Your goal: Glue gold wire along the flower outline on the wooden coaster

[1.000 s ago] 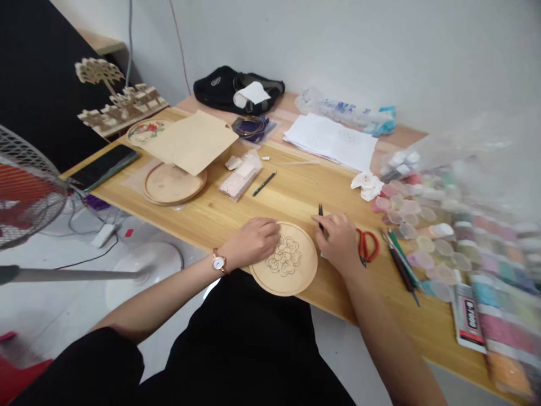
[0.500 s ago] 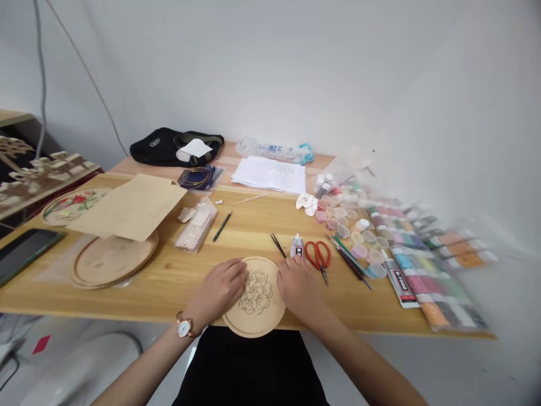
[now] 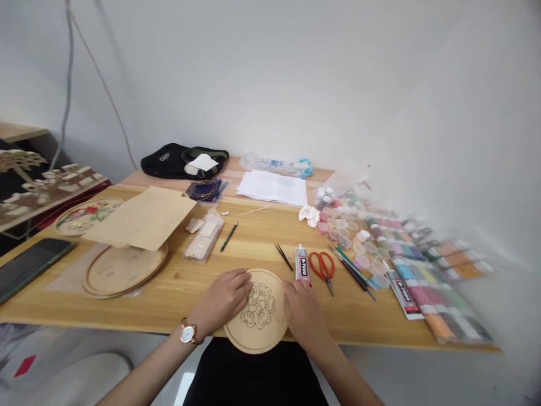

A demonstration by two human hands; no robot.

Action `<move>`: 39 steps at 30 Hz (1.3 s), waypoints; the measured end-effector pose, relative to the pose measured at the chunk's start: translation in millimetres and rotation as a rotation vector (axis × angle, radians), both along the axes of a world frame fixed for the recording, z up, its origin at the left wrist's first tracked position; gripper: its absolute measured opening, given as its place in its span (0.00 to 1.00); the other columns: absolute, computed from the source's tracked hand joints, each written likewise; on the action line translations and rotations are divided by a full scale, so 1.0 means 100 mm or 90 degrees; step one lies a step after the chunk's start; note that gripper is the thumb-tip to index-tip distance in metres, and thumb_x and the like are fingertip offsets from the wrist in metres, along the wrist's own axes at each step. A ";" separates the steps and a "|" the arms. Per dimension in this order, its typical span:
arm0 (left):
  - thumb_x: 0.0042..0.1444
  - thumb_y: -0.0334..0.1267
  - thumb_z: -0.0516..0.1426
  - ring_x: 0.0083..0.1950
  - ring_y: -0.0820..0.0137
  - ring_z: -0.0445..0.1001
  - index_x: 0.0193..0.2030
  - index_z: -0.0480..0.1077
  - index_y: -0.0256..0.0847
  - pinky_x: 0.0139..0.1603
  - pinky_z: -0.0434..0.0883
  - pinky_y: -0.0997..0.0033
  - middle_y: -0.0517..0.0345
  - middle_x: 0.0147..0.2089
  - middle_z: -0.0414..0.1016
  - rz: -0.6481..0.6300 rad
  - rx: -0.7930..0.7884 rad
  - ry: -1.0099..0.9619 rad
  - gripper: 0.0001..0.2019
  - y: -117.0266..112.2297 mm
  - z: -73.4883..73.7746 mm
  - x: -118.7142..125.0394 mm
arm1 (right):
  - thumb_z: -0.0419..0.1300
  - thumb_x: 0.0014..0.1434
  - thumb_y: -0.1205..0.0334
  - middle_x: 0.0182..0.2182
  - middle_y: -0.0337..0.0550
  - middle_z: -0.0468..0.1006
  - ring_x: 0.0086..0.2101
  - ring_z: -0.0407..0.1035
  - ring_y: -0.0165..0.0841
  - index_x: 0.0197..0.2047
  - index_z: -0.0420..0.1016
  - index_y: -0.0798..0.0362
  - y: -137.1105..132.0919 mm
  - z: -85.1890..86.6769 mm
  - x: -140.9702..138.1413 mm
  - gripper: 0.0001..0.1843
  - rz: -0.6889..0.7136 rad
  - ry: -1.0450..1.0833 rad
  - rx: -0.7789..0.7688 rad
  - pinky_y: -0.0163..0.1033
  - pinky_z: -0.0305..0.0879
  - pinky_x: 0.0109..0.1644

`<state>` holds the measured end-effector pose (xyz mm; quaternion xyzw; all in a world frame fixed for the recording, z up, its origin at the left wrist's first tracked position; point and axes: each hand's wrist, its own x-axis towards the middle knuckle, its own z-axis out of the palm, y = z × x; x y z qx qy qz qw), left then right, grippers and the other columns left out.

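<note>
Both hands [image 3: 224,301] on wooden disc [image 3: 258,313]

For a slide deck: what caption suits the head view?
Left hand and right hand rest on a flower-outlined wooden disc, glue tube and red scissors beside.

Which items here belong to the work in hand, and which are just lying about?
In hand: flower-outlined wooden disc, with the left hand and right hand on its edges; probably also the glue tube, tweezers and red scissors near the right hand.
Lying about: black bag, phone, white papers, large round board, pen.
</note>
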<state>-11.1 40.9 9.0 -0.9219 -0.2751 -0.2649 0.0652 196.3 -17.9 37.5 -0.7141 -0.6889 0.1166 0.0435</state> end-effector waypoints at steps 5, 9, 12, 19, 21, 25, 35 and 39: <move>0.61 0.31 0.53 0.51 0.62 0.75 0.41 0.74 0.38 0.47 0.77 0.61 0.50 0.46 0.77 0.026 -0.020 0.000 0.08 -0.05 -0.04 -0.03 | 0.49 0.61 0.68 0.45 0.53 0.77 0.50 0.67 0.45 0.54 0.73 0.57 -0.01 -0.06 0.02 0.20 0.007 0.062 0.024 0.49 0.59 0.55; 0.60 0.31 0.53 0.52 0.62 0.74 0.42 0.74 0.38 0.48 0.76 0.62 0.50 0.45 0.77 0.025 -0.029 0.000 0.08 -0.05 -0.06 -0.03 | 0.51 0.61 0.62 0.44 0.51 0.78 0.47 0.69 0.43 0.52 0.74 0.56 -0.03 -0.12 0.10 0.19 0.016 0.131 0.071 0.49 0.62 0.55; 0.62 0.32 0.51 0.51 0.62 0.75 0.42 0.74 0.37 0.48 0.76 0.61 0.50 0.45 0.77 0.016 -0.037 -0.001 0.10 -0.04 -0.06 -0.04 | 0.51 0.60 0.58 0.40 0.49 0.78 0.44 0.70 0.41 0.50 0.75 0.56 -0.08 -0.20 0.18 0.19 -0.001 0.177 0.120 0.48 0.65 0.52; 0.64 0.33 0.49 0.54 0.59 0.73 0.45 0.74 0.36 0.50 0.76 0.57 0.46 0.49 0.76 -0.008 -0.079 0.005 0.13 -0.02 -0.08 -0.07 | 0.49 0.63 0.51 0.40 0.49 0.78 0.41 0.70 0.38 0.48 0.74 0.54 -0.25 -0.32 0.47 0.21 -0.043 0.227 0.240 0.47 0.67 0.49; 0.64 0.33 0.49 0.55 0.59 0.73 0.45 0.75 0.36 0.50 0.76 0.57 0.47 0.50 0.76 -0.006 -0.089 0.007 0.13 -0.02 -0.09 -0.07 | 0.49 0.63 0.52 0.41 0.50 0.78 0.41 0.70 0.38 0.48 0.74 0.54 -0.25 -0.30 0.53 0.20 -0.033 0.226 0.261 0.47 0.67 0.46; 0.64 0.35 0.50 0.56 0.60 0.73 0.45 0.75 0.37 0.52 0.75 0.58 0.48 0.51 0.76 0.000 -0.102 0.008 0.13 -0.01 -0.12 -0.07 | 0.49 0.65 0.55 0.42 0.49 0.77 0.43 0.69 0.37 0.45 0.76 0.52 -0.22 -0.18 0.44 0.17 0.032 0.209 0.281 0.46 0.66 0.48; 0.65 0.37 0.49 0.55 0.58 0.73 0.44 0.75 0.34 0.50 0.76 0.58 0.46 0.49 0.76 -0.005 -0.120 -0.014 0.14 0.01 -0.14 -0.06 | 0.52 0.62 0.65 0.32 0.46 0.72 0.36 0.61 0.37 0.46 0.79 0.52 0.15 -0.09 -0.17 0.15 0.267 0.024 0.202 0.42 0.57 0.41; 0.66 0.38 0.48 0.54 0.60 0.73 0.42 0.75 0.36 0.50 0.76 0.58 0.47 0.46 0.76 -0.010 -0.129 -0.023 0.15 0.01 -0.13 -0.05 | 0.51 0.63 0.66 0.31 0.46 0.71 0.36 0.59 0.37 0.45 0.79 0.51 0.26 -0.13 -0.18 0.15 0.301 -0.038 0.194 0.41 0.53 0.40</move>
